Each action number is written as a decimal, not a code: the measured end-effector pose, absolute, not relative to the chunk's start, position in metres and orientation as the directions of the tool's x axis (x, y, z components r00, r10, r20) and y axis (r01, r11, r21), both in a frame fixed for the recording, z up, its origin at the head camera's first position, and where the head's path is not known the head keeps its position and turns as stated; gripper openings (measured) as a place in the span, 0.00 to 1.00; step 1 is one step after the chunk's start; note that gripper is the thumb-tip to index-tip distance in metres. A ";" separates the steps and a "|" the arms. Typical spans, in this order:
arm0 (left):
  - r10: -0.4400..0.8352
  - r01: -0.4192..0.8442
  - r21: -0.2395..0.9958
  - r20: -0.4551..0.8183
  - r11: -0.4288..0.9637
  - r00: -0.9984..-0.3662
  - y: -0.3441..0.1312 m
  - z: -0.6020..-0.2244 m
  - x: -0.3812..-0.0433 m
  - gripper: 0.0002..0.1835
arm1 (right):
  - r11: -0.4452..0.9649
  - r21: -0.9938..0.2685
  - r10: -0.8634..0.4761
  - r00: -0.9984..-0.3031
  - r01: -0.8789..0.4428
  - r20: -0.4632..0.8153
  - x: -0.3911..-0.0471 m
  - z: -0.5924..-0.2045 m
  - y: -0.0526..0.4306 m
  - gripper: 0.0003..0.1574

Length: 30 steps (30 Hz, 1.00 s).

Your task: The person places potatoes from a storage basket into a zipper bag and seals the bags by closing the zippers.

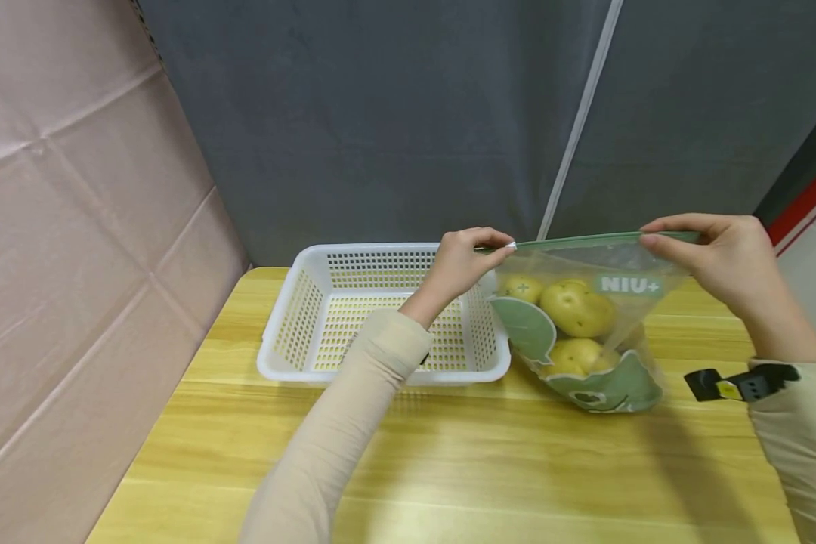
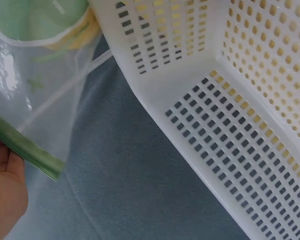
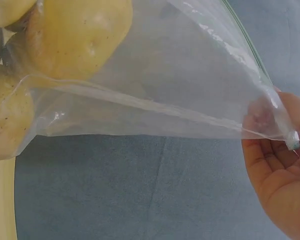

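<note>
A clear zip-lock bag [image 1: 540,332] with green printing and a green zip strip holds several yellow potatoes [image 1: 576,308]. Its base is at the table, its top edge stretched between both hands. My left hand [image 1: 457,261] pinches the left end of the strip, where a small white piece shows at the fingertips. At the other end, my right hand [image 1: 734,261] pinches the strip between thumb and fingers. The right wrist view shows potatoes [image 3: 82,40] through the plastic and the right hand [image 3: 277,165] at the bag's corner.
A white perforated plastic basket [image 1: 384,376] stands just left of the bag, under my left forearm, with no contents visible. Both rest on a wood-grain table [image 1: 449,468]. A grey curtain [image 1: 381,128] hangs behind, and a pinkish covering [image 1: 75,264] lines the left side.
</note>
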<state>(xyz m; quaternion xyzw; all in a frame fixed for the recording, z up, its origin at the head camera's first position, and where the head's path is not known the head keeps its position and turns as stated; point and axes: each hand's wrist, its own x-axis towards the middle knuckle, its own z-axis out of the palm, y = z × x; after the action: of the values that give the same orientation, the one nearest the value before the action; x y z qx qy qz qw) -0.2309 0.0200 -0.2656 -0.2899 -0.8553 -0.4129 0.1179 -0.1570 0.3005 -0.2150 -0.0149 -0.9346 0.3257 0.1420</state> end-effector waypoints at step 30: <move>0.348 0.539 0.664 0.411 0.518 -0.842 -0.004 -0.276 -0.242 0.10 | 0.761 -0.649 0.238 -0.928 -0.004 0.285 -0.159 -0.223 0.313 0.02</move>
<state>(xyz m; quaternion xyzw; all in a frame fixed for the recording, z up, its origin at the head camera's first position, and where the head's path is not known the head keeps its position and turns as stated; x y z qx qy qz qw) -0.2421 -0.0043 -0.2763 -0.2567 -0.8638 -0.4184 0.1138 -0.1590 0.3132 -0.2228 -0.0634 -0.9211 0.3402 0.1783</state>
